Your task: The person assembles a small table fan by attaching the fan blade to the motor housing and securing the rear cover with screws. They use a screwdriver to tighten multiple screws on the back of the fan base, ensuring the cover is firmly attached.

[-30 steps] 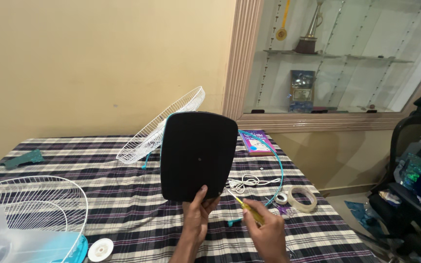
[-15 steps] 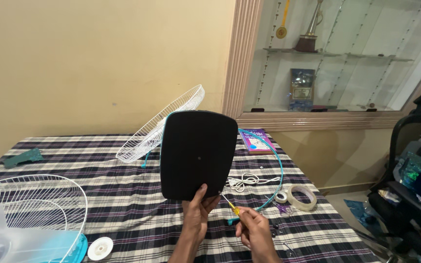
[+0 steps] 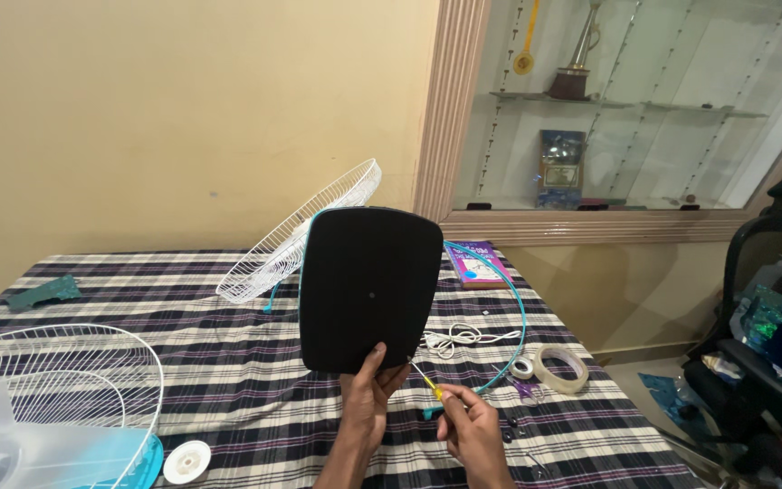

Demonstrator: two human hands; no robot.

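Checked table (image 3: 228,380) is the landmark, w/ everything else placed off it. Biggest thing up off the table: black rounded-rectangular panel (image 3: 368,290), held upright above table's middle, flat face toward the camera, long axis near vertical w/ a slight lean, top edge up toward the wall, bottom edge down at the hands. Left hand (image 3: 368,398) grips it at the bottom edge, thumb pressed on the black face, fingers wrapped behind. White wire fan guard (image 3: 305,231) stands tilted at the table's far edge, just behind the panel; 2nd wire guard (image 3: 56,380) sits at table's near left, on a translucent teal-and-clear fan part (image 3: 56,457). Teal hoop (image 3: 513,303) arcs over table's right side, partly hidden behind the panel. Right hand (image 3: 472,430), near right of table, closed on a small yellow-handled screwdriver (image 3: 427,380); its long axis runs diagonal, tip up-left, at or just beside the panel's lower right corner – contact can't be made out. Smaller bits: pink booklet (image 3: 480,263) far right of table, clear tape roll (image 3: 561,367) at right edge, white cord (image 3: 459,337) under the hoop, white disc (image 3: 186,462) near front edge. Vs 0.5 s ago: almost no change; panel same pose, right hand shifted only slightly. Vs 1 s ago: right hand sat lower and further right, screwdriver tip well off the corner; now it's drawn in.
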